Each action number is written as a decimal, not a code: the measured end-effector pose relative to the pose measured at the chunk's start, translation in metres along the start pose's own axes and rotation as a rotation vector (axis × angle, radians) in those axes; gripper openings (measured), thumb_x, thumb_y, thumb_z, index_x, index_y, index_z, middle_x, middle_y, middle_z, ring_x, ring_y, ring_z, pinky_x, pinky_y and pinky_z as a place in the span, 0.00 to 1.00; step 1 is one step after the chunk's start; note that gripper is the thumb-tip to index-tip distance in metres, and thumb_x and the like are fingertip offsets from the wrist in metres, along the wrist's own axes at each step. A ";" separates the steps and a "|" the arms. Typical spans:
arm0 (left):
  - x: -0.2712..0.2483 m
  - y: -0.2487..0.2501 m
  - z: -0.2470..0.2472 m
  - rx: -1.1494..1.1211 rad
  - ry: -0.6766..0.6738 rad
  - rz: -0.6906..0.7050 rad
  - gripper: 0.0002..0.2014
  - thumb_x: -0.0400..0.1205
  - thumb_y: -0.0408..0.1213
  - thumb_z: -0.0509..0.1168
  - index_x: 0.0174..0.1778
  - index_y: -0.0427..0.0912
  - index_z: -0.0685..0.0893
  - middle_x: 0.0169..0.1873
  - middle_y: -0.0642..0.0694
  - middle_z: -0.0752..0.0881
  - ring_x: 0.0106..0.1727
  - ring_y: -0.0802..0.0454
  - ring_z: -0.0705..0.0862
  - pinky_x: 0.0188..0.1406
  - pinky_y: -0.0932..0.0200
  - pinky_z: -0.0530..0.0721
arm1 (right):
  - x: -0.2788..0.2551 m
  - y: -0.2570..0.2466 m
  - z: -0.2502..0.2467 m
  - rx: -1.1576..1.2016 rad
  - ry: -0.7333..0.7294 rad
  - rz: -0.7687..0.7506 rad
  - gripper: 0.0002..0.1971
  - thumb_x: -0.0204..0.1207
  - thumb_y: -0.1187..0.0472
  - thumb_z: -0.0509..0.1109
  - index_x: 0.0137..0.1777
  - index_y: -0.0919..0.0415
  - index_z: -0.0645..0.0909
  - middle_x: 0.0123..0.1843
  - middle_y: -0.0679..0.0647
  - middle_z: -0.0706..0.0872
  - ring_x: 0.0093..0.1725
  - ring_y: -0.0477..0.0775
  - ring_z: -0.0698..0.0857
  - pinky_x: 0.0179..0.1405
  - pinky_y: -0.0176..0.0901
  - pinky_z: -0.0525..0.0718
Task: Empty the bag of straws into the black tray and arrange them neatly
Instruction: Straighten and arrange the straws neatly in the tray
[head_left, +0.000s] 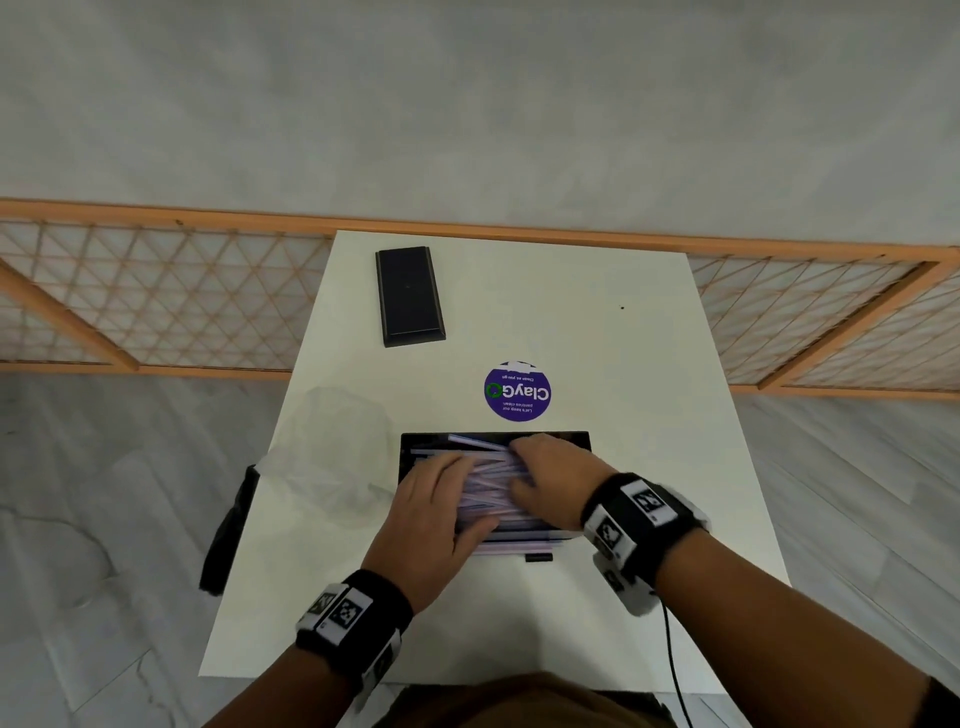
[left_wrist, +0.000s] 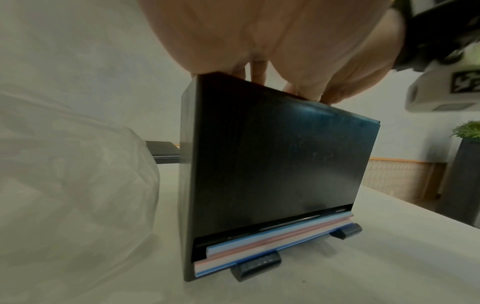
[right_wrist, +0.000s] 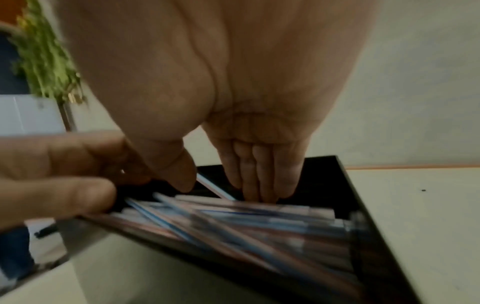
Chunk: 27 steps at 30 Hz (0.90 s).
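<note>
Straws (head_left: 493, 486) crisscross in black tray (head_left: 415, 441); both hands pressing them.

Bare forearms, each wrapped in a black wristband (head_left: 358, 618) bearing white blocks printed with black square markers; thin black cable (head_left: 675, 670) trailing from right band (head_left: 641, 525) toward 6 o'clock.

A white table (head_left: 597, 322) is holding everything. A black tray (head_left: 571, 441) is sitting on it near the front edge, with striped straws (head_left: 488, 483) lying inside it. A see-through bag (head_left: 332, 447) is lying on the table just to the left of the tray. A long black box (head_left: 409, 295) is resting near the far left corner. A round purple sticker (head_left: 517, 391) is lying flat between the box and the tray. A tiny dark dot (head_left: 622, 307) is showing on the far right.
</note>
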<state>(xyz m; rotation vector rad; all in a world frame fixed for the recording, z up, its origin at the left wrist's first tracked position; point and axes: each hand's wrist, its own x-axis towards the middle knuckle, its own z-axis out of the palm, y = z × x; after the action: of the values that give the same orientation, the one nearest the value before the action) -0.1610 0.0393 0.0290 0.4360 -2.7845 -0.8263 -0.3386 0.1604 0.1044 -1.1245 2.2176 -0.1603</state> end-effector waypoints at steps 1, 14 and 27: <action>0.000 -0.001 0.000 0.006 0.000 0.000 0.34 0.86 0.63 0.61 0.82 0.43 0.72 0.79 0.47 0.72 0.79 0.47 0.72 0.81 0.45 0.74 | 0.007 0.001 0.003 -0.032 -0.028 0.009 0.13 0.76 0.49 0.63 0.53 0.56 0.77 0.57 0.56 0.85 0.57 0.60 0.84 0.55 0.50 0.83; 0.009 -0.014 0.005 0.244 -0.089 0.116 0.38 0.88 0.66 0.53 0.84 0.40 0.72 0.81 0.42 0.76 0.85 0.43 0.70 0.87 0.32 0.60 | 0.032 -0.022 -0.010 -0.102 -0.273 0.011 0.31 0.63 0.27 0.62 0.54 0.49 0.85 0.50 0.51 0.90 0.49 0.55 0.87 0.58 0.55 0.87; 0.010 -0.013 0.009 0.190 -0.050 0.072 0.41 0.85 0.68 0.53 0.84 0.38 0.71 0.80 0.41 0.76 0.84 0.44 0.71 0.89 0.38 0.57 | 0.037 -0.037 -0.009 -0.197 -0.283 -0.041 0.32 0.68 0.28 0.64 0.56 0.54 0.85 0.51 0.55 0.90 0.50 0.58 0.88 0.59 0.55 0.87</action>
<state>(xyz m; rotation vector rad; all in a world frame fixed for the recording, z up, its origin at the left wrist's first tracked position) -0.1698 0.0298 0.0151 0.3479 -2.9181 -0.5672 -0.3341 0.1075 0.1076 -1.2158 1.9898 0.1937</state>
